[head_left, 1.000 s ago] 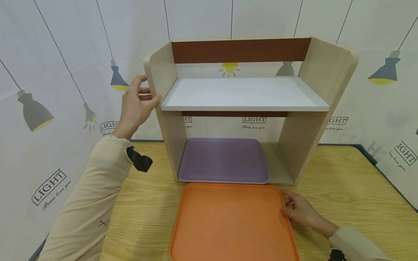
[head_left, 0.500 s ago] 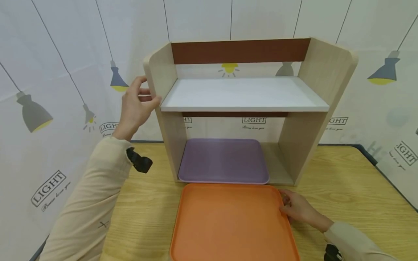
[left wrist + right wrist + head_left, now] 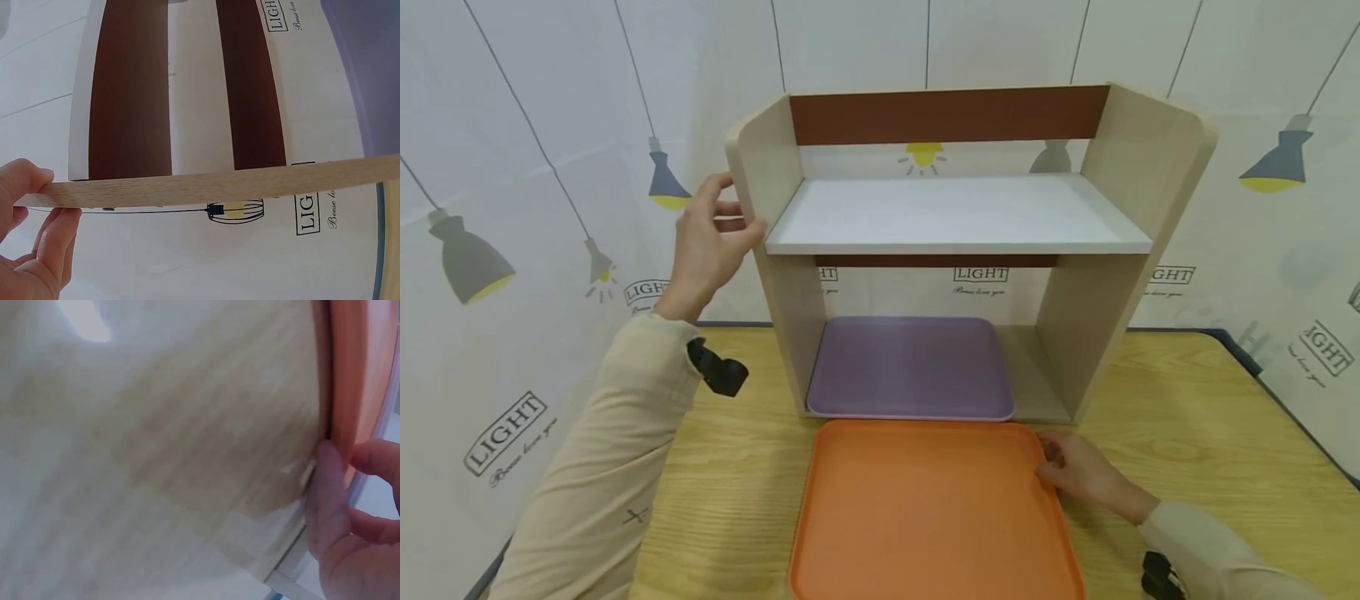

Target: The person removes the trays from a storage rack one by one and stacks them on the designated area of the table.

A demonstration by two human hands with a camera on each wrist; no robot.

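Observation:
A small two-tier shelf with pale wood sides and a white middle board point(image 3: 958, 217) stands on the table. My left hand point(image 3: 706, 250) holds the front edge of its left side panel point(image 3: 219, 185), thumb on one face and fingers on the other. Flat on the shelf's bottom level lies a purple tray point(image 3: 912, 367), towards the left. Directly in front of the shelf is a larger orange tray point(image 3: 932, 508), its far edge up against the purple tray's near edge. My right hand point(image 3: 1078, 471) pinches the orange tray's right rim point(image 3: 347, 375) near the far corner.
Beneath everything is a wood-grain table point(image 3: 1187, 417) with a dark edge. A white cloth backdrop point(image 3: 565, 108) printed with lamps hangs close behind the shelf. Brown back rails point(image 3: 951, 115) span the shelf's rear. To the purple tray's right, bare bottom board point(image 3: 1030, 375) shows.
The right hand and forearm have shifted slightly left, the hand staying at the orange tray's rim. The left hand, shelf and trays keep their places; the head view has drifted a little.

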